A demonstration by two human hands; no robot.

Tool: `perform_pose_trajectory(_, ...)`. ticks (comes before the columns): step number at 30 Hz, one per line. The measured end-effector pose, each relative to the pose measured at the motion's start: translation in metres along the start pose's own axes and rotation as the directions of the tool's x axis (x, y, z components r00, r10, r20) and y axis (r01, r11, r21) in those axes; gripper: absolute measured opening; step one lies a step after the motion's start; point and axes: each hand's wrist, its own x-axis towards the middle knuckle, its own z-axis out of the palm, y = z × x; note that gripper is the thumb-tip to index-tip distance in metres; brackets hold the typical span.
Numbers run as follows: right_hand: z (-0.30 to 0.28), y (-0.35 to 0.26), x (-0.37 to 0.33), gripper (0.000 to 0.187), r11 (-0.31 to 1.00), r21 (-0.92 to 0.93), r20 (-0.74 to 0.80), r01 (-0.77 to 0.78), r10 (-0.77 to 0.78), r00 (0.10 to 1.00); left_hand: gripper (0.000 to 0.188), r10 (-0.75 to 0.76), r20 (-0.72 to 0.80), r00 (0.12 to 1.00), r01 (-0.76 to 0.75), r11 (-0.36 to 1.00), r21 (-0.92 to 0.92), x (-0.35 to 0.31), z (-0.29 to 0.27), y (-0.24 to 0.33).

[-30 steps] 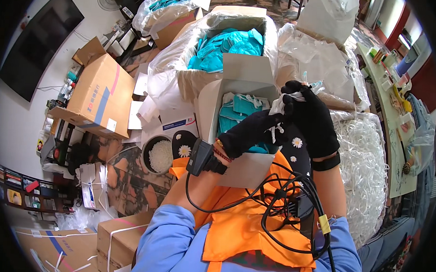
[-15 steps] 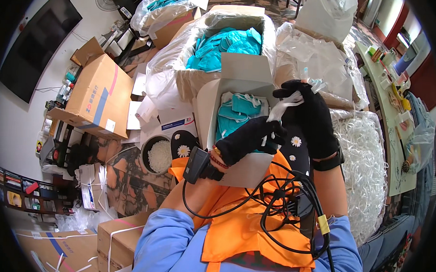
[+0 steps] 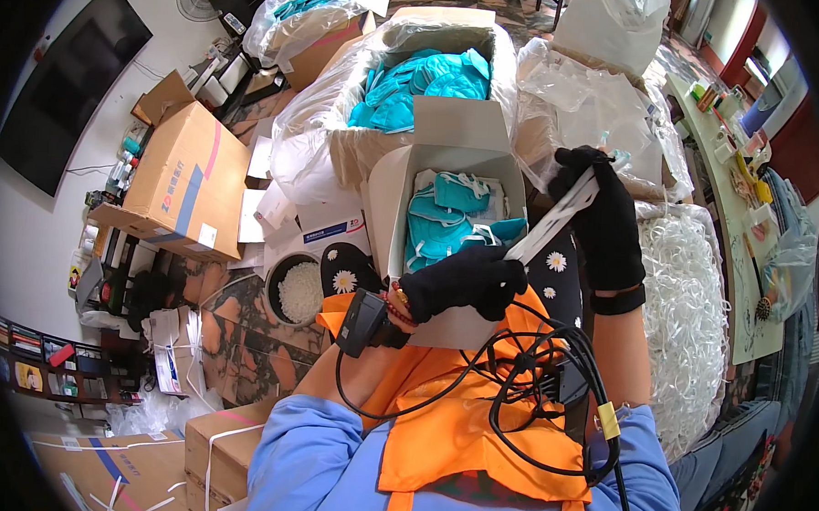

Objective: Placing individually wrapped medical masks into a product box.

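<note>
A bundle of white straps (image 3: pixel 553 222) runs taut and slanting between my two hands, both in black gloves. My left hand (image 3: pixel 463 281) is closed round its lower end, over the near edge of an open white carton (image 3: pixel 459 122). Up and to the right, my right hand (image 3: pixel 605 223) grips the other end. Inside the carton lie teal face masks (image 3: pixel 443 222) with white straps. Something small and pale blue (image 3: pixel 620 160) shows just beyond my right fingers; I cannot make out what it is.
A plastic-lined carton (image 3: pixel 320 115) heaped with teal masks stands beyond. Right of me is a mass of white straps (image 3: pixel 676 322), then a long table (image 3: pixel 754 316). A bowl of white bits (image 3: pixel 299 294) and a brown carton (image 3: pixel 186 177) stand left. Black cables (image 3: pixel 513 388) cross my lap.
The crumpled white straps are now drawn out straight between my hands. My left hand has moved slightly down, and my right hand has shifted a little right.
</note>
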Motion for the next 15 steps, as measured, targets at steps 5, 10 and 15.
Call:
perform_pose_trajectory(5,-0.004,-0.005,-0.014,0.017,0.813,-0.578,0.250,0.066,0.099,0.963,0.028,0.130,-0.092,0.987,-0.117,0.983,0.140,-0.015,-0.008,0.006)
perform_pose_trajectory(10,0.000,0.015,-0.049,0.021,0.569,-0.717,0.606,0.403,0.223,0.763,0.032,0.220,0.123,0.968,-0.252,0.865,0.435,-0.027,-0.023,0.018)
perform_pose_trajectory(15,0.014,0.005,-0.082,0.021,0.748,-0.479,0.063,-0.460,0.551,0.832,0.032,0.121,0.177,0.977,-0.178,0.919,0.352,-0.045,-0.006,0.039)
